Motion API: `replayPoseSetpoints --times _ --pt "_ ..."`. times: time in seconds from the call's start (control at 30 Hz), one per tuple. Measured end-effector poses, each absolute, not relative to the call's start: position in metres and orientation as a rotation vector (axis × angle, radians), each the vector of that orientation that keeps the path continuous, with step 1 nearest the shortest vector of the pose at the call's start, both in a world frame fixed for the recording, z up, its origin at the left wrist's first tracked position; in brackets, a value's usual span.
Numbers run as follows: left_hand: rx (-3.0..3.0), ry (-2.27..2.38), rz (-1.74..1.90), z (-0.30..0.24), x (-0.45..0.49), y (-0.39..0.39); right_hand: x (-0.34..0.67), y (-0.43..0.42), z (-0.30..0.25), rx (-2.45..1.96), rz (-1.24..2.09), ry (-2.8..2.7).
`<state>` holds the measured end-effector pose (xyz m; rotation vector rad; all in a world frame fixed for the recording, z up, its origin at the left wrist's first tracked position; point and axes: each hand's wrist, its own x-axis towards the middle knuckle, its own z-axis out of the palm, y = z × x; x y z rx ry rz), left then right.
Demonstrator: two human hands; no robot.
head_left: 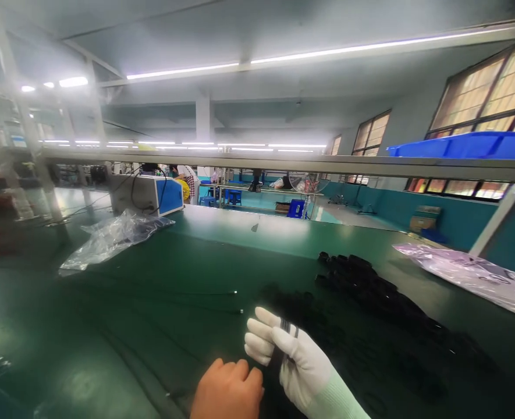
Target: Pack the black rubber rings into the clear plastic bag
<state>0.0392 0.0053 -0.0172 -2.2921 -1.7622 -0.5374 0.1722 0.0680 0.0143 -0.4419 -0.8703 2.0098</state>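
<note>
A length of black cord sits in the person's right hand, low and just right of centre above a dark green table. This hand wears a white glove; its thumb closes over the cord and presses it against the fingers, which point left, loosely together. The thumb probably lies across it to stop it slipping, and the glove perhaps gives a better hold on something thin. Just beside it, nearer the wearer, is the bare left hand, knuckles up and fingers curled under; I cannot tell whether it grips anything. Beyond the hands, thin cords run leftward on the table, their small bright tips near the gloved fingers, perhaps spread so that each end is easy to find. To the right lies a long, dark pile, likely put there to be within the gloved hand's reach; its separate pieces blur together. Farther out, a crumpled clear bag lies left and a pinkish bag right, both seemingly pushed aside for working room. A blue-fronted machine stands behind the clear bag.
</note>
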Motion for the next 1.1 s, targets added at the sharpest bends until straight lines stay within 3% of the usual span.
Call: replayPoseSetpoints --times 0.23,0.33,0.5,0.7,0.83,0.9,1.0,1.1 --pt "-2.329 -1.278 -0.566 -0.009 0.021 0.019 0.169 0.06 0.009 -0.748 1.884 -1.083" --pt "-2.427 -1.124 -0.535 0.017 0.006 0.026 0.169 0.056 0.011 -0.647 1.948 -1.313" --pt "-2.74 -1.134 -0.512 0.049 -0.008 0.039 0.166 0.048 0.018 -0.272 2.424 -1.162" --pt "-2.807 -1.001 -0.511 0.061 -0.005 0.043 0.169 0.053 -0.003 -0.352 2.506 -1.131" --pt "-3.023 -1.315 -0.486 0.076 -0.009 0.043 0.174 0.056 -0.016 -0.373 2.561 -1.085" --pt "-3.27 -1.643 -0.666 0.072 -0.011 0.043 0.176 0.055 -0.017 -0.299 2.55 -1.105" --pt "-3.337 -2.194 -1.22 0.05 -0.009 0.039 0.175 0.053 -0.014 -0.217 2.531 -1.07" --pt "-3.073 -2.272 -1.728 0.025 -0.002 0.03 0.173 0.052 -0.007 -0.209 2.562 -0.947"
